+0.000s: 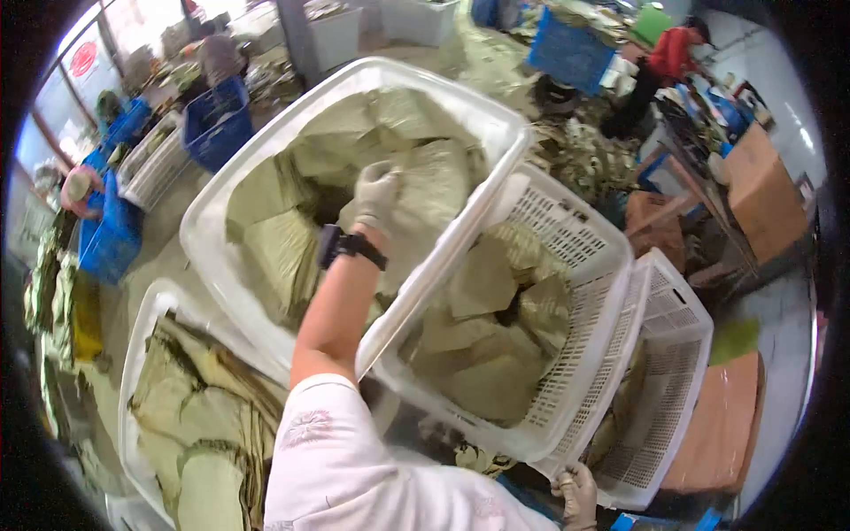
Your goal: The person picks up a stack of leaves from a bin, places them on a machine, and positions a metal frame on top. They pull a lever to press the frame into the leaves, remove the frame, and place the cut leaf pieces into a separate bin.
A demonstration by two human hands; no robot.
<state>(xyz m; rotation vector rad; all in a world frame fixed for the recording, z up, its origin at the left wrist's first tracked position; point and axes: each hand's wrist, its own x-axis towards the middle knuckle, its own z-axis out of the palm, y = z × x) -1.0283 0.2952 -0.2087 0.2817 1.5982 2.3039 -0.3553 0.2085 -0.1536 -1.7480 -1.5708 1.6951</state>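
My left hand (376, 196), in a pale glove with a dark watch on the wrist, reaches over a large white tub (270, 117). Its fingers are curled close to folded, pale green sheets (432, 181) that line the tub around a dark gap; what they hold, if anything, is hidden. At the bottom right, my right hand (577, 497), also gloved, has its fingers bent round the near rim of a white perforated basket (575, 416). More pale green sheets (482, 354) lie inside that basket.
Another white tub (133, 389) with stacked sheets stands at the lower left. A second perforated basket (664, 389) and cardboard (722, 434) are at the right. Blue crates (217, 124) and several people, one in red (675, 55), are farther back.
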